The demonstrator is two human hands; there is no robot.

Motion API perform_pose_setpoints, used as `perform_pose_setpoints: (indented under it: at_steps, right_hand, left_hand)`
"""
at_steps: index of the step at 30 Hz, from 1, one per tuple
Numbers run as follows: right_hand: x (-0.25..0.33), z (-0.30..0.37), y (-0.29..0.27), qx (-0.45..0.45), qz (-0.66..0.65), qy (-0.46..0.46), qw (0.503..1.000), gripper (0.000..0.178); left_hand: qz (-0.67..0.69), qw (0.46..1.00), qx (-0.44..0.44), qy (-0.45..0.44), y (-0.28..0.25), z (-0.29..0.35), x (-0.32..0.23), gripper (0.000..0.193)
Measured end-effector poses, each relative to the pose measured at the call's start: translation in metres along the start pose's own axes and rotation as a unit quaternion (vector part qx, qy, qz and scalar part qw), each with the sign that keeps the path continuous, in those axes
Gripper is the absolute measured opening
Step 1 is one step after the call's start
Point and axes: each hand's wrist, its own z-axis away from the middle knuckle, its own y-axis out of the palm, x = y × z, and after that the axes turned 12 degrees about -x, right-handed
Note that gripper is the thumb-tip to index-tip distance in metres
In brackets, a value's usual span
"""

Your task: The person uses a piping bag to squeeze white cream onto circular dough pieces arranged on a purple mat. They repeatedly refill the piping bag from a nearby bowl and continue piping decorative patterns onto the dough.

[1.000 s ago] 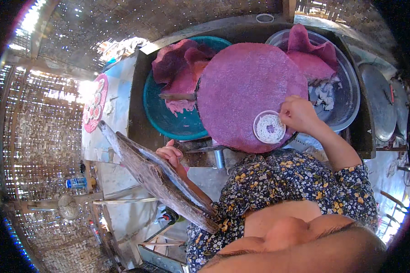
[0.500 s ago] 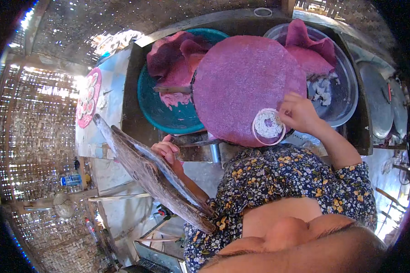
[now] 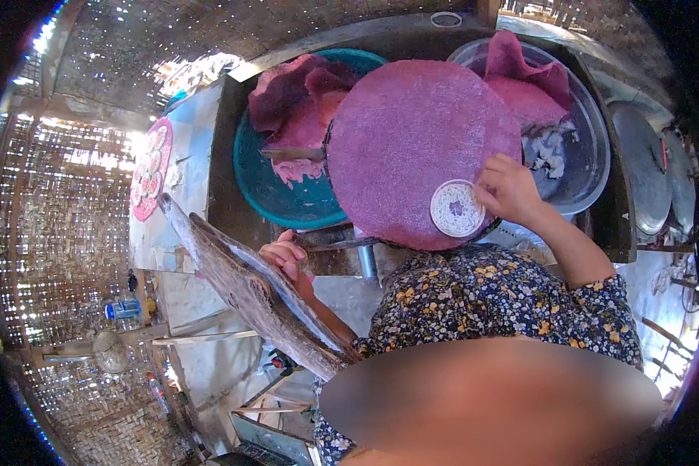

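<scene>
A large round board covered in purple cloth (image 3: 412, 132) lies in front of me. Near its lower right edge, a thin white ring (image 3: 433, 213) surrounds a flat layer of white, grainy paste (image 3: 450, 224) with a small purple gap in the middle. My right hand (image 3: 511, 189) has its fingertips closed at the ring's right rim. Lower left of the board, my left hand (image 3: 285, 255) is curled beside a long weathered piece of wood (image 3: 245, 283). What it grips, if anything, is hidden. A dark stick (image 3: 338, 244) extends between that hand and the board.
A teal basin (image 3: 245, 182) with pink cloth stands behind the board at left. At right, a grey basin (image 3: 594, 182) holds pink cloth (image 3: 524, 97) and white lumps (image 3: 550, 158). Far left, a pink round sheet (image 3: 149, 171) carries several white-and-pink discs. Metal lids (image 3: 641, 167) lean at far right.
The white ring, tilted and offset from the paste before, now sits evenly around it. My right hand has shifted slightly along with it; my left hand stays about where it was.
</scene>
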Motion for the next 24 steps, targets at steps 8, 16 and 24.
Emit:
perform_pose_setpoints:
  at_steps: [8,16,24]
  right_hand:
    - [0.02,-0.046,0.029,0.036,-0.063,0.007,0.997,0.015]
    - [0.012,-0.056,0.069,0.106,-0.037,-0.012,0.994,0.016]
    - [0.018,-0.063,0.04,0.027,-0.018,-0.022,0.999,0.023]
  left_hand:
    - [0.077,0.996,0.048,-0.014,0.011,-0.008,-0.002,0.026]
    - [0.079,0.994,0.071,0.022,0.003,-0.005,-0.011,0.024]
    - [-0.224,0.975,-0.006,-0.003,-0.018,0.015,0.029,0.038]
